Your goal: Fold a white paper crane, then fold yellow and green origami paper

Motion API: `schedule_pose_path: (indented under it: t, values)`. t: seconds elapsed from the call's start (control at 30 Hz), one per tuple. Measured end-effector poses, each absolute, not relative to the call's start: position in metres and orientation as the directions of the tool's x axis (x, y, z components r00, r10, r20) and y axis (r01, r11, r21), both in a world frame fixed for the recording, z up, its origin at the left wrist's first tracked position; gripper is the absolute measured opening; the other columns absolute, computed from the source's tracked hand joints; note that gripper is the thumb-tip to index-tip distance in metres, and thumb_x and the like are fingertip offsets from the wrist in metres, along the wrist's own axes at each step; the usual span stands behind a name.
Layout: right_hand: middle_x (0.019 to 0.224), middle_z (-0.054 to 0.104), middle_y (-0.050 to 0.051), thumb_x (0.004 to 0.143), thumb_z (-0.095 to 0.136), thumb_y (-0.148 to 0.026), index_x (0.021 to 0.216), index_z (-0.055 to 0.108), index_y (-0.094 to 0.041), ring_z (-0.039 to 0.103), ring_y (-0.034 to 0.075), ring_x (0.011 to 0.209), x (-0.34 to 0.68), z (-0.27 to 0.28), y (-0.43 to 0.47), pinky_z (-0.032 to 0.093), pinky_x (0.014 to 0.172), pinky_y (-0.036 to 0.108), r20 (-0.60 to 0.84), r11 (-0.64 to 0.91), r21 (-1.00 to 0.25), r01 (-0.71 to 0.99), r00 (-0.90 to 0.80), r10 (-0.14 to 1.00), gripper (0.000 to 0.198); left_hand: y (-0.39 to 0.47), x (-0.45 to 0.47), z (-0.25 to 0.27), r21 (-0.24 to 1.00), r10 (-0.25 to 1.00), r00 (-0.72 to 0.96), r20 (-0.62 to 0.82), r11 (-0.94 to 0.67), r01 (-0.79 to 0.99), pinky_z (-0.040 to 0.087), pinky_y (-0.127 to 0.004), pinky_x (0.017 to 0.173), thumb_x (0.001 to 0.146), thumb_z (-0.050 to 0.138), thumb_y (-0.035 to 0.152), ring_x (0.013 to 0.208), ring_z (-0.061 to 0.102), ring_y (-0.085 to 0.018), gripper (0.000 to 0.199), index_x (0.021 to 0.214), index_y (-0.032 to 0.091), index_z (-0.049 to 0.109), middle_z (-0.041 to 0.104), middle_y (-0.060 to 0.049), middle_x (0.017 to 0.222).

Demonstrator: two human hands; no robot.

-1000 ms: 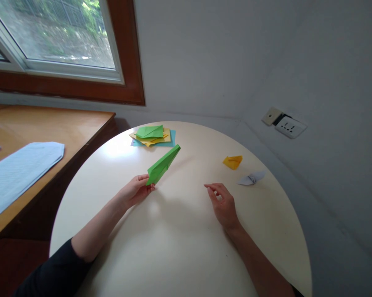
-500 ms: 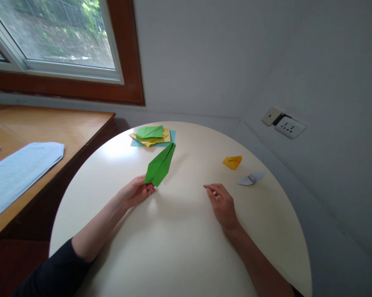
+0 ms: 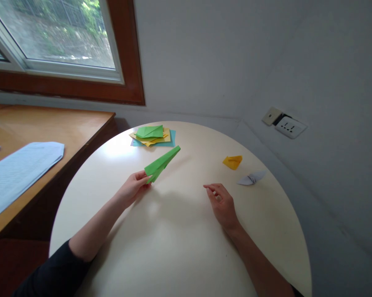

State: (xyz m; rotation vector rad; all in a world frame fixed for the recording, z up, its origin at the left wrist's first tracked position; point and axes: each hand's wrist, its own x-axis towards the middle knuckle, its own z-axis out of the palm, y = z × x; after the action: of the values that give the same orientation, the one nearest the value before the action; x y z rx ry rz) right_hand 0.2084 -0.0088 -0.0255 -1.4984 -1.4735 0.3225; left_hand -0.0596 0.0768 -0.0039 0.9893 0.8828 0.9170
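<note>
My left hand [image 3: 134, 189] pinches the rear lower part of a green paper airplane [image 3: 161, 163] between thumb and fingers. The airplane is held above the table, its narrow tip pointing up and to the right, with a side of the folded paper facing me. On the right, my right hand [image 3: 223, 205] rests on the table with its fingers curled and the thumb and index tips close together. Nothing shows between them. Beyond that hand lie a small folded orange paper piece [image 3: 233, 162] and a folded white paper piece [image 3: 251, 178], neither touched.
A stack of coloured paper [image 3: 151, 136], green, yellow and blue, sits at the far edge of the round white table [image 3: 173, 255]. To the left, white sheets [image 3: 25, 173] lie on a wooden desk [image 3: 65, 119]. A wall socket [image 3: 289, 126] is at the right.
My left hand has turned the paper airplane, lowering it toward the right, so it appears narrower and more side-on. My right hand has stayed in place.
</note>
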Motion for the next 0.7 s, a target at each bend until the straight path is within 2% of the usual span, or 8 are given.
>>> schedule_pose_path:
  t: [0.1,0.17,0.23,0.4,0.47,0.53,0.6,0.7]
  values:
    - [0.086,0.062,0.005,0.084,0.049,-0.029,0.086,0.067,-0.021,0.058,0.017,0.079,0.209,-0.025,-0.009,0.045,0.063,0.03,0.429,0.208,-0.756,0.621,0.23,0.874,0.02,0.078,-0.061,-0.005,0.996,0.963,0.268,0.01,-0.033,0.083,0.041,-0.024,0.059,0.066,0.069,0.032,0.063,0.051,-0.012,0.018,0.071,0.015,0.064,0.056,0.0,0.066]
    - [0.085,0.062,0.005,0.084,0.049,-0.029,0.087,0.067,-0.021,0.058,0.017,0.079,0.208,-0.025,-0.009,0.046,0.064,0.03,0.434,0.212,-0.753,0.623,0.228,0.871,0.02,0.077,-0.06,-0.007,0.952,0.951,0.274,0.146,-0.211,0.223,0.041,-0.025,0.06,0.068,0.066,0.033,0.065,0.051,-0.014,0.017,0.066,0.016,0.063,0.055,-0.001,0.069]
    - [0.085,0.062,0.005,0.084,0.049,-0.029,0.087,0.067,-0.021,0.058,0.017,0.079,0.208,-0.025,-0.009,0.046,0.064,0.03,0.441,0.22,-0.751,0.623,0.225,0.869,0.019,0.076,-0.057,-0.009,0.903,0.927,0.306,0.215,-0.308,0.298,0.042,-0.025,0.059,0.07,0.062,0.033,0.068,0.051,-0.014,0.018,0.065,0.017,0.062,0.054,-0.003,0.076]
    - [0.085,0.062,0.005,0.084,0.049,-0.028,0.087,0.067,-0.021,0.058,0.017,0.079,0.208,-0.025,-0.009,0.046,0.064,0.03,0.448,0.228,-0.747,0.625,0.22,0.866,0.019,0.072,-0.054,-0.017,0.83,0.895,0.38,0.232,-0.386,0.402,0.046,-0.03,0.07,0.074,0.058,0.033,0.083,0.052,-0.02,0.015,0.068,0.019,0.062,0.053,-0.006,0.089]
    - [0.085,0.062,0.005,0.084,0.049,-0.028,0.087,0.067,-0.021,0.058,0.017,0.079,0.208,-0.025,-0.009,0.045,0.064,0.03,0.448,0.226,-0.746,0.627,0.22,0.867,0.019,0.07,-0.055,-0.017,0.797,0.887,0.392,0.244,-0.413,0.44,0.045,-0.035,0.08,0.073,0.059,0.032,0.094,0.051,-0.023,0.014,0.081,0.022,0.065,0.053,-0.007,0.098]
    - [0.085,0.062,0.005,0.084,0.05,-0.027,0.087,0.067,-0.021,0.058,0.017,0.079,0.208,-0.025,-0.009,0.045,0.063,0.03,0.448,0.224,-0.744,0.629,0.222,0.866,0.019,0.069,-0.057,-0.014,0.783,0.887,0.388,0.249,-0.42,0.458,0.042,-0.038,0.088,0.071,0.063,0.032,0.105,0.046,-0.025,0.038,0.109,0.026,0.06,0.048,-0.007,0.111]
    - [0.085,0.062,0.005,0.083,0.05,-0.027,0.087,0.067,-0.021,0.058,0.017,0.079,0.208,-0.025,-0.009,0.046,0.063,0.03,0.454,0.227,-0.743,0.63,0.224,0.862,0.018,0.069,-0.059,-0.009,0.783,0.893,0.36,0.27,-0.422,0.457,0.039,-0.041,0.092,0.07,0.065,0.035,0.112,0.042,-0.026,0.065,0.13,0.03,0.041,0.041,-0.008,0.122]
    - [0.084,0.062,0.005,0.083,0.05,-0.028,0.086,0.067,-0.021,0.058,0.017,0.079,0.208,-0.025,-0.009,0.046,0.062,0.03,0.461,0.233,-0.744,0.626,0.229,0.857,0.018,0.07,-0.06,-0.004,0.802,0.91,0.243,0.335,-0.411,0.432,0.037,-0.043,0.093,0.072,0.062,0.04,0.111,0.043,-0.026,0.074,0.137,0.029,0.028,0.038,-0.01,0.126]
